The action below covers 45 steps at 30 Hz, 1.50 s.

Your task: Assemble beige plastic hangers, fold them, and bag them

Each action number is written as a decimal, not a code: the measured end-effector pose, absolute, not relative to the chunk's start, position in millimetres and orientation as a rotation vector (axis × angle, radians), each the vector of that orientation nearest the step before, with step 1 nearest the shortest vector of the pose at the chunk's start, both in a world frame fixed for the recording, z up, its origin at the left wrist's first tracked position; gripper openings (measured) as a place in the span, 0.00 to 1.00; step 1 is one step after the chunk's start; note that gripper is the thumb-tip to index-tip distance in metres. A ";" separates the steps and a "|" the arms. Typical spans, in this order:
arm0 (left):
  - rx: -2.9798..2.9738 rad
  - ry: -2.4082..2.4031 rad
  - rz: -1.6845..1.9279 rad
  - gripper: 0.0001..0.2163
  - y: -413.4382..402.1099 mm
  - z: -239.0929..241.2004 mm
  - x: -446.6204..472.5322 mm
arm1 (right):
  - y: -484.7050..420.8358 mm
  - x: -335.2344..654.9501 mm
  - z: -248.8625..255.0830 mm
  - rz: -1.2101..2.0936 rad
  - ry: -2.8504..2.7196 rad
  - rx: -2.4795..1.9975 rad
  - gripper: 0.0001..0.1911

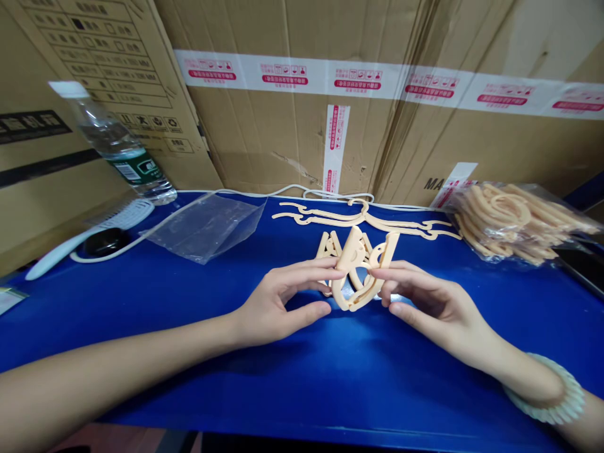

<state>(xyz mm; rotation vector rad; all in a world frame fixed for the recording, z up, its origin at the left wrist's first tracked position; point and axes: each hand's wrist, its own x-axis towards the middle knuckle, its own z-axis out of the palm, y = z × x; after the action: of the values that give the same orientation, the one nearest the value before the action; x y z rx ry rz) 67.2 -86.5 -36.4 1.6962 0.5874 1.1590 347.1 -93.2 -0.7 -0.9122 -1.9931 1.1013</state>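
A cream plastic folding hanger [350, 251], with its arms folded up, is held just above the blue table between my two hands. My left hand [276, 305] has its fingertips on the hanger's left side, with the thumb low and a little apart. The fingers of my right hand [436, 308] grip the right side, the thumb below them. Right behind it are more folded cream hanger parts [324, 244], partly hidden by the held one. Farther back lie unfolded cream hangers [363, 218] with their arms spread and a hook at the top.
A clear bag of cream hangers [509, 220] lies at the right. A flat plastic bag [205, 226], a white cable [184, 204], a hairbrush [89, 233], a black round object [106, 242] and a water bottle [116, 145] are at the left. Cardboard boxes [264, 138] wall the back.
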 end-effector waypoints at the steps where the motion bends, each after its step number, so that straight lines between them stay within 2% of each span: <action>1: 1.700 0.578 1.153 0.20 -86.5 -36.5 67.2 | -93.4 347.3 -0.5 1.096 -1.994 -0.913 0.20; 13: 1.812 0.576 1.034 0.22 -87.2 -36.8 64.2 | -93.6 348.5 -0.8 1.078 -1.964 -0.918 0.17; 20: 1.905 0.471 1.080 0.27 -86.6 -37.5 65.1 | -95.2 348.3 -4.2 1.161 -1.904 -0.926 0.17; 26: 1.965 0.486 1.046 0.27 -87.7 -34.8 66.6 | -95.9 345.1 -3.5 1.136 -1.947 -0.899 0.17; 34: 1.886 0.522 0.986 0.28 -88.1 -35.6 69.0 | -99.7 338.1 2.6 1.118 -2.023 -0.808 0.22; 45: 1.681 0.548 1.015 0.27 -87.0 -40.4 69.5 | -96.4 338.7 -3.0 1.124 -1.926 -0.801 0.20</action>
<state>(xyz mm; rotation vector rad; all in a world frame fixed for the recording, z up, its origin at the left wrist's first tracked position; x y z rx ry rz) 69.5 -87.0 -40.4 1.6807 0.5481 1.0155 338.7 -96.4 -3.0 -0.8011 -1.9264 1.1241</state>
